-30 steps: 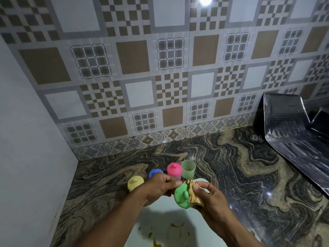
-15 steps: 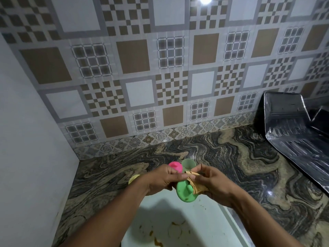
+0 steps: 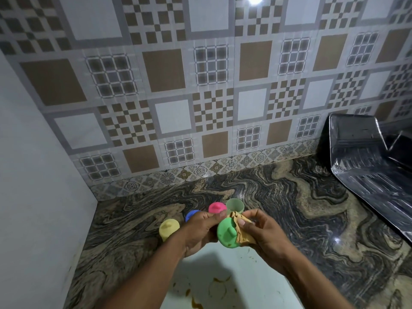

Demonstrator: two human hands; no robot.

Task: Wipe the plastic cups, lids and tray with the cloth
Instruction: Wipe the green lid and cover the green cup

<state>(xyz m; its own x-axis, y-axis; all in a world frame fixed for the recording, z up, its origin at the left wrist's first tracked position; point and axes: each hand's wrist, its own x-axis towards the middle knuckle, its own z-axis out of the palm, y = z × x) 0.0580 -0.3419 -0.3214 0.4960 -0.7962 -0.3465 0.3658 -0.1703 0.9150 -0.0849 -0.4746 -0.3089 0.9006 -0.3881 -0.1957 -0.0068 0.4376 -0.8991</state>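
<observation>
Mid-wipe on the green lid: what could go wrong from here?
The green lid, gripped by the left hand, could slip as the cloth rubs it and drop onto the stained tray. The right hand works close to the open green cup and pink-lidded cup and might knock them.

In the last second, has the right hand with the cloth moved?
Yes. The right hand has moved up in the view, closer to the pale green cup.

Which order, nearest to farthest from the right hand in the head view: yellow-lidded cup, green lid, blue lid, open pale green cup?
1. green lid, pressed against the cloth that the right hand holds.
2. open pale green cup, just behind the hand.
3. blue lid, further left.
4. yellow-lidded cup, far left.
</observation>
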